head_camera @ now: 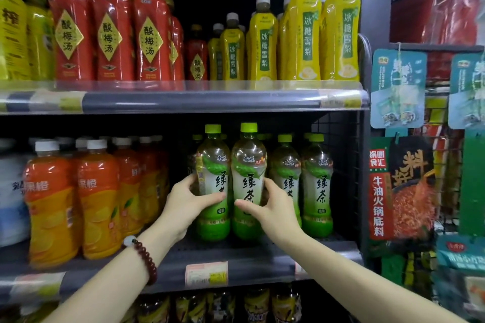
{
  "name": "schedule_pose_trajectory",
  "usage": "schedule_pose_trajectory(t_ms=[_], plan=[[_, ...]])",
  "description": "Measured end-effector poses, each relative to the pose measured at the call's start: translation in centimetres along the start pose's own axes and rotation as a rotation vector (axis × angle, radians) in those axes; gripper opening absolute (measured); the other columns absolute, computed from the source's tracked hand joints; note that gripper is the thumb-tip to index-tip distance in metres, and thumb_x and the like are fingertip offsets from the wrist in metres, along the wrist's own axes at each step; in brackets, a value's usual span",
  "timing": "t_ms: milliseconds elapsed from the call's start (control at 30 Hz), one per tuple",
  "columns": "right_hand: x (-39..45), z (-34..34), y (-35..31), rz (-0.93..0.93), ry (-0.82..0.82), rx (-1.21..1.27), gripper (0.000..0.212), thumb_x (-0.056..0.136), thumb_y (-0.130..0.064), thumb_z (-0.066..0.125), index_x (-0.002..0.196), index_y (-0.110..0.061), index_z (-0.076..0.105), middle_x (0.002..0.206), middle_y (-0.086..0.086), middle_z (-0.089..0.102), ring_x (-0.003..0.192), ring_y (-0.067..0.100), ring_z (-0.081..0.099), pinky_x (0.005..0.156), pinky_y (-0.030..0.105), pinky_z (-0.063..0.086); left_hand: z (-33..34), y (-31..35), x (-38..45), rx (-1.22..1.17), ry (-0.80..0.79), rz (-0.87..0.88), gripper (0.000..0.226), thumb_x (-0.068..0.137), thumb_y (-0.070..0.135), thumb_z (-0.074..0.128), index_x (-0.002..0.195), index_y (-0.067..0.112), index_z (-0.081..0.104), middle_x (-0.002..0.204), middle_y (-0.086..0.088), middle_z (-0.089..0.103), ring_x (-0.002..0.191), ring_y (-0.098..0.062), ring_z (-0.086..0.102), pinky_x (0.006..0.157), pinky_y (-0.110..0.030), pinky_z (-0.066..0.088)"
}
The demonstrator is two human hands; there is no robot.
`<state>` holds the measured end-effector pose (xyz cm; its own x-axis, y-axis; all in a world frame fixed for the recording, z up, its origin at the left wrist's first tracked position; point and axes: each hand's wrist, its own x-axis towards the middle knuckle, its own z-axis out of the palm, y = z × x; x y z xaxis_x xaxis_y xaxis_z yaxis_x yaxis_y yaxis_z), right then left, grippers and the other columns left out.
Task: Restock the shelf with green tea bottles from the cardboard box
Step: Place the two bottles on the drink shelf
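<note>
Careful: your left hand and right hand each grip a green tea bottle on the shelf; a shove topples those behind.

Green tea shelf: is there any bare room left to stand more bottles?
A bare strip of shelf runs in front of the held green tea bottles, between the orange drinks and right-hand green teas. Behind is crowded. The left hand and right hand each grip a bottle.
</note>
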<state>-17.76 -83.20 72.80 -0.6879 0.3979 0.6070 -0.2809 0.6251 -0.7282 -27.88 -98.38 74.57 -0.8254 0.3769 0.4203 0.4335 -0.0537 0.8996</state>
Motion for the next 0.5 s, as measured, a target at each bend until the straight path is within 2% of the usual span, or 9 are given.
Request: schedule_pose_trajectory(t_ms=[33,100,200,300,400,433,500], plan=[[0.4,0.2,0.0,-0.001,0.004,-0.005,0.059,0.075,-0.036,0.078,0.125,-0.016,0.055,0.111,-0.008,0.069,0.100,0.003,0.063,0.085,0.017,0.052,-0.1,0.1,0.3,-0.005,0.002,-0.002,0.046,0.060,0.013,0.087,0.098,0.030,0.066,0.102,0.005,0.071,0.100,-0.015,0.065,0.091,-0.041,0.053],[1.1,0.6,0.0,-0.007,0.004,-0.007,0.061,0.076,-0.036,0.077,0.128,-0.016,0.053,0.115,-0.007,0.067,0.100,0.002,0.060,0.079,0.009,0.048,-0.2,0.1,0.8,0.003,-0.001,-0.016,0.048,0.060,0.013,0.087,0.101,0.027,0.065,0.103,0.004,0.071,0.100,-0.017,0.065,0.090,-0.041,0.053],[1.6,1.2,0.5,0.021,0.007,-0.013,0.060,0.077,-0.034,0.077,0.128,-0.017,0.052,0.109,-0.011,0.063,0.101,0.003,0.056,0.072,0.005,0.038,-0.4,-0.7,1.2,0.014,0.000,-0.044,0.052,0.058,0.014,0.088,0.102,0.027,0.065,0.103,0.004,0.071,0.100,-0.017,0.066,0.090,-0.042,0.053],[1.5,1.9,1.5,0.068,-0.014,-0.015,0.054,0.077,-0.032,0.078,0.123,-0.017,0.054,0.099,-0.015,0.060,0.094,0.001,0.057,0.067,0.002,0.042,-0.5,-1.9,1.4,0.009,-0.020,-0.069,0.047,0.059,0.011,0.087,0.096,0.030,0.064,0.100,0.006,0.071,0.098,-0.015,0.065,0.091,-0.041,0.053],[1.6,2.4,2.3,0.108,-0.021,-0.007,0.048,0.077,-0.033,0.078,0.119,-0.018,0.057,0.095,-0.014,0.062,0.081,-0.007,0.056,0.078,0.011,0.052,-0.7,-2.3,1.8,-0.021,-0.058,-0.068,0.045,0.063,0.005,0.084,0.092,0.032,0.062,0.096,0.010,0.068,0.095,-0.010,0.065,0.089,-0.038,0.053],[1.8,2.5,2.4,0.111,-0.016,-0.014,0.045,0.077,-0.033,0.078,0.115,-0.021,0.057,0.094,-0.015,0.061,0.077,-0.009,0.053,0.077,0.009,0.052,-0.8,-2.3,1.9,-0.016,-0.075,-0.060,0.047,0.064,0.003,0.083,0.094,0.033,0.060,0.098,0.009,0.068,0.096,-0.010,0.065,0.089,-0.038,0.053],[2.1,2.8,2.3,0.110,-0.009,-0.027,0.041,0.077,-0.032,0.078,0.108,-0.026,0.052,0.093,-0.015,0.058,0.074,-0.009,0.050,0.063,0.000,0.045,-1.2,-2.4,2.3,-0.006,-0.080,-0.054,0.053,0.065,0.001,0.082,0.101,0.031,0.058,0.103,0.002,0.068,0.099,-0.016,0.065,0.091,-0.040,0.053]])
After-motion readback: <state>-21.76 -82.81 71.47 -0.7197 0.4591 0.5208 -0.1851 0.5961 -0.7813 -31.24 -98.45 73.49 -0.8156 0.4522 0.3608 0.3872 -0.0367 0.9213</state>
